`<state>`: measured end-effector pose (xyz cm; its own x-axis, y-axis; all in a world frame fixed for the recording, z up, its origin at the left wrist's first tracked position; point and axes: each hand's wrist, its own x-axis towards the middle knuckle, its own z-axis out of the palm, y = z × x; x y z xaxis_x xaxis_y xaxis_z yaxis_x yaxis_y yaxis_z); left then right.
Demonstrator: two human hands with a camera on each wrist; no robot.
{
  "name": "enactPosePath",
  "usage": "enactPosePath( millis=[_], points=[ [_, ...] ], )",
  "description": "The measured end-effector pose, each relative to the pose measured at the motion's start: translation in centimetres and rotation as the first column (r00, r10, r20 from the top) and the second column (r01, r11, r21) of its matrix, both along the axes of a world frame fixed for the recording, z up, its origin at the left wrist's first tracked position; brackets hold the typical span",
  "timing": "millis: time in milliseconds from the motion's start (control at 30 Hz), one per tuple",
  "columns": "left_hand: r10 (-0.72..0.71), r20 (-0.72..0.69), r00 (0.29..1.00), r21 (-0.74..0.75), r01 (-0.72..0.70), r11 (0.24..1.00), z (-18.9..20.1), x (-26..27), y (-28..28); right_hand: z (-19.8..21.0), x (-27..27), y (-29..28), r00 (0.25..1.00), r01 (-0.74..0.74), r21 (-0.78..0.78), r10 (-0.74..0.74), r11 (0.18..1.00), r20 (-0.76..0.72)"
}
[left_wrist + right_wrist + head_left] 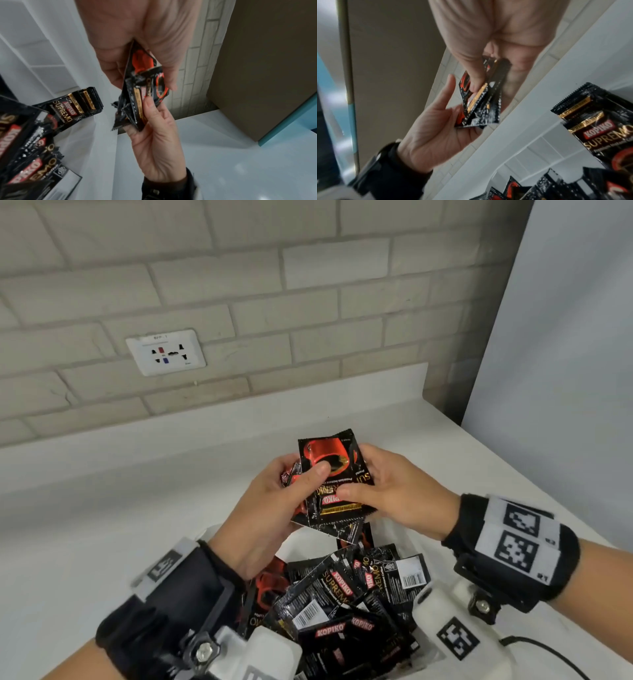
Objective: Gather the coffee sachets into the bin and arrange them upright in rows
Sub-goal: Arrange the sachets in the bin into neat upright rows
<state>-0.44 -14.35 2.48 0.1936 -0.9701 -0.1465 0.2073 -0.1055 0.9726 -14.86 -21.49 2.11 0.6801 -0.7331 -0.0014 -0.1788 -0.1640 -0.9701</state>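
Black foil coffee sachets with red cups printed on them (330, 474) sit gathered in a small stack, raised just above the white plastic bin (301, 539) that holds the rest of the batch. The left hand (274, 501) curls round the stack from one side, thumb pressed on the front face, while the right hand (394, 491) pinches the opposite edge between thumb and fingers. Both hands are therefore closed on the same stack, which looks like a squaring-up grip: the sachets are being evened out edge to edge so they can go down together as one upright row, a judgement from how neatly the front one faces the camera. In the wrist views the stack fans slightly at its lower crimped edges, so it is not yet flush.

Inside the bin the loose black sachets (342, 604) lie jumbled, tilted and overlapping, none clearly standing in rows; the arranging seems barely begun. They crowd the near part of the bin, and a bare strip of white floor shows at its far end, directly under the stack, which seems the obvious landing spot. Beyond the bin the white worktop (171, 474) runs to the brick-pattern wall (239, 302) with its white socket plate (166, 352), leaving room to lift and turn. How close the bin's near rim stands to the worktop's edge is hidden by the wrists.
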Motion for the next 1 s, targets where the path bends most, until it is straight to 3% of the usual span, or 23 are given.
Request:
enactPosePath(
  millis=[133,300,533,633,733,900,1000],
  points=[
    [-0.001,-0.008,1.0,0.006,0.001,1.0,-0.7,0.2,0.9,-0.1,-0.8,0.3,0.997,-0.064,0.191,0.055,0.979,0.054],
    [0.059,0.069,0.996,-0.053,-0.055,0.997,-1.5,-0.1,1.5,-0.5,-1.1,0.6,0.992,-0.122,0.212,0.127,0.97,-0.007],
    [0.079,-0.041,0.996,-0.089,-0.082,0.993,-2.1,-0.5,2.3,-1.1,-2.0,0.6,0.984,0.093,0.243,-0.126,0.966,0.123],
    [0.065,-0.055,0.996,-0.06,-0.069,0.996,-2.4,-0.5,2.6,-1.1,-2.3,0.3,0.982,0.135,0.187,-0.156,0.973,0.104],
    [0.048,-0.058,0.997,-0.035,-0.05,0.998,-2.7,-0.4,3.0,-0.7,-2.6,0.5,0.998,0.063,0.094,-0.065,0.994,0.012],
    [-0.005,-0.035,0.999,-0.04,0.003,0.999,-3.2,-0.1,4.5,-0.4,-2.7,1.7,0.98,-0.154,0.078,0.162,0.985,-0.114],
    [0.01,0.005,1.0,-0.065,-0.01,0.998,-3.3,0.0,5.2,-0.5,-2.5,2.5,0.971,-0.192,0.019,0.193,0.981,-0.144]
  ],
)
